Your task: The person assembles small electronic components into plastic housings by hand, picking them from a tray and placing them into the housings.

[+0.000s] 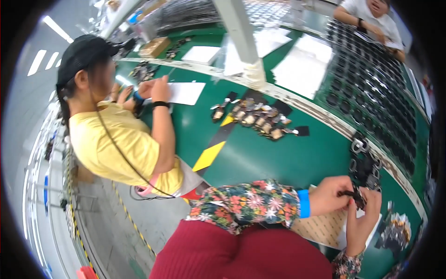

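My left hand [331, 195], with a blue band at the wrist, pinches one end of a small black part [357, 199]. My right hand [364, 221] comes up from the lower right, its fingers closed round the same part. What kind of part it is cannot be made out. Below both hands lies a tan sheet [320, 229] with rows of small marks. Just beyond my hands is a pile of black parts with silver rings [364, 162]. To the right of my right hand sits a heap of small silvery and brown pieces [395, 231].
A green table [260, 160] carries a cluster of small electronic parts [260, 118]. At left a person in a yellow shirt [114, 149] works at the same table. A white post [241, 42] rises from its ledge. Trays of round black pieces [367, 97] lie beyond, near another person [371, 23].
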{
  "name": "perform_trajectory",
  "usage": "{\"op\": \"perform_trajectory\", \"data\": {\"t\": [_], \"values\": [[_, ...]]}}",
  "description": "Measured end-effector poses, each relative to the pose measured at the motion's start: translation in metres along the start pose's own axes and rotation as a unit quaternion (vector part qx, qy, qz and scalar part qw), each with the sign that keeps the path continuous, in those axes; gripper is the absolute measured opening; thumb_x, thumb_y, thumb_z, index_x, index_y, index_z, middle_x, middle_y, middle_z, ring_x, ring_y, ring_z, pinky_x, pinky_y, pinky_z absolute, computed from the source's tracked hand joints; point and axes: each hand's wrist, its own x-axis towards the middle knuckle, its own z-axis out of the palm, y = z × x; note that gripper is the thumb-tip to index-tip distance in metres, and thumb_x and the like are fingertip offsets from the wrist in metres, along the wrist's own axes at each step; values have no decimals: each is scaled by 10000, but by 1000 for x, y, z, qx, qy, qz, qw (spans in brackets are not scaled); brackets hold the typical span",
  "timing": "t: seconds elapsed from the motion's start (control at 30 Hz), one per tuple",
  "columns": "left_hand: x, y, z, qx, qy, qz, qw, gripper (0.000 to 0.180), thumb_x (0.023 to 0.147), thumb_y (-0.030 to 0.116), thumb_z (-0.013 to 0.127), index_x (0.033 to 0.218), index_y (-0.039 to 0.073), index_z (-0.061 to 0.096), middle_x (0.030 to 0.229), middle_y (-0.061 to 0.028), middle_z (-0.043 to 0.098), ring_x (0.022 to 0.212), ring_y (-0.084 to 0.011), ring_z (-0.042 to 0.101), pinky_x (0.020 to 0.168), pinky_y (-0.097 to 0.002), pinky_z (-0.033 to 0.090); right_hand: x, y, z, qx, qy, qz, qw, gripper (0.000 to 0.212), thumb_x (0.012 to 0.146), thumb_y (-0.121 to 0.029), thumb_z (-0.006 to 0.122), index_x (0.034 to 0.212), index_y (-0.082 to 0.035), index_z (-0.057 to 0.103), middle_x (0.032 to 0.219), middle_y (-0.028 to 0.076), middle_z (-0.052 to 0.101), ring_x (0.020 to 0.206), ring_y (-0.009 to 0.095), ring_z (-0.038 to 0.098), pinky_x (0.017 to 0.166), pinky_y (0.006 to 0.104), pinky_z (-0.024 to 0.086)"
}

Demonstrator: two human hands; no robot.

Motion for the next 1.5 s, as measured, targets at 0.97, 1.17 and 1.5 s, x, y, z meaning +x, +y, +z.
{"op": "perform_trajectory", "data": {"t": [0.97,1.17,1.5], "values": [[-5,29,-3,224,53,104,968,119,720,-9,590,824,-11,532,656,-136,573,538,-222,546,508,-309,432,-6,14,24,65,6,31,997,133,778,21,538,891,0,471,977,119,449,826,201,459,723,279,366],[-3,37,-3,239,26,73,968,84,742,-22,579,813,-10,535,668,-114,587,567,-175,562,526,-292,431,-7,14,23,78,32,32,996,128,792,-31,554,891,-9,476,970,99,439,699,155,364,648,262,317],[22,66,-67,119,112,84,983,191,815,-95,535,986,-11,529,884,-57,619,812,-92,597,706,-223,487,-1,17,25,118,35,27,992,314,769,-60,641,1065,-38,540,1097,70,486,596,93,316,534,221,296]]}}
